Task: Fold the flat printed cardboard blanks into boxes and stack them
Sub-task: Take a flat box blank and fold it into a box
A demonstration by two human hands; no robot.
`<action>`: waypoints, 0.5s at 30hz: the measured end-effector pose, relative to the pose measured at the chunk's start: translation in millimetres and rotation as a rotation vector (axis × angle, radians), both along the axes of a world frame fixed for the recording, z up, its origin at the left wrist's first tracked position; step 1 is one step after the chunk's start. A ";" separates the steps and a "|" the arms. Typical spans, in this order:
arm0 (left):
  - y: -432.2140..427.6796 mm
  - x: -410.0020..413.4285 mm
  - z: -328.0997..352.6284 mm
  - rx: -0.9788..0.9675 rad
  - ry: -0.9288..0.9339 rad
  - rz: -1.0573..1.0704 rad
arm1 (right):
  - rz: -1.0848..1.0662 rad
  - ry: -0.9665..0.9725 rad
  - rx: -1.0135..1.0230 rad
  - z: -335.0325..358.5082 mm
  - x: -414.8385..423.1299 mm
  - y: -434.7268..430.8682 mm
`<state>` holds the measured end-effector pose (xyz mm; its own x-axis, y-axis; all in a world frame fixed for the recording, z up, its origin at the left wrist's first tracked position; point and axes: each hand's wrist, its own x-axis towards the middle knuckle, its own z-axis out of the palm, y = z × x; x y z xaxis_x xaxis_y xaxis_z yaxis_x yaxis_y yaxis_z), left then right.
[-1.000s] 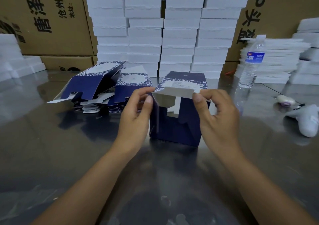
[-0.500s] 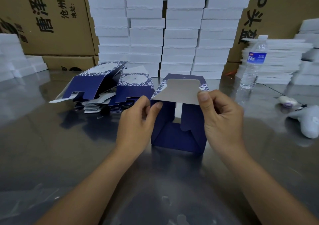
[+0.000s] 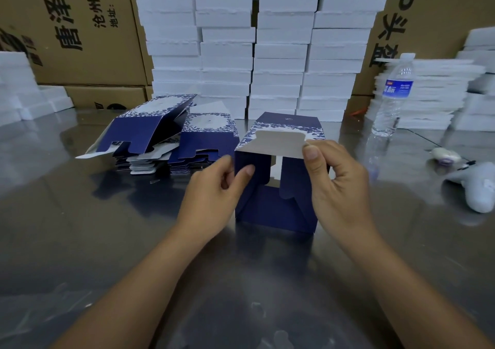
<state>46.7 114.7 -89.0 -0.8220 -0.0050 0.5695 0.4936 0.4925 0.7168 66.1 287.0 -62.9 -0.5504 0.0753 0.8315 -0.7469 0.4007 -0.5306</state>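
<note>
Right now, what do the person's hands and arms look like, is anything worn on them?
The left hand and the right hand are bare: no gloves, rings or watch show. The nails look short and unpainted. The left arm and the right arm are bare too, with no sleeve in view down to the picture's edge.

A half-folded blue box (image 3: pixel 273 209) was stood on the table (image 3: pixel 80 228) and gripped at its left edge by the left hand (image 3: pixel 211 193). Its grey top flap (image 3: pixel 278 145) was pinched at the right corner by the right hand (image 3: pixel 340 185). Flat blanks (image 3: pixel 166 145) were piled to the left. White slabs (image 3: pixel 278 54) were stacked behind, and a bottle (image 3: pixel 391 99) was set at the right.
</note>
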 end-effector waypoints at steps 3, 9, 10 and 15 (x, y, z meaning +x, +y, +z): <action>-3.4 -1.4 -4.3 -0.223 -0.107 -0.016 | -0.005 -0.011 -0.015 -0.2 -1.6 1.6; -4.4 0.0 -2.2 -0.253 -0.070 0.026 | 0.002 0.002 0.008 -0.2 -1.3 -0.8; -3.9 0.2 -2.0 -0.253 -0.075 0.020 | 0.002 0.001 0.005 -0.1 -1.3 -0.7; -4.3 -2.9 -4.8 -0.277 -0.100 0.034 | 0.000 -0.003 0.001 0.2 -1.4 -1.0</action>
<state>43.8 110.5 -93.9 -0.8763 0.1102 0.4689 0.4066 0.6912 0.5974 64.7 286.0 -62.7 -0.5528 0.0746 0.8299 -0.7454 0.4009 -0.5326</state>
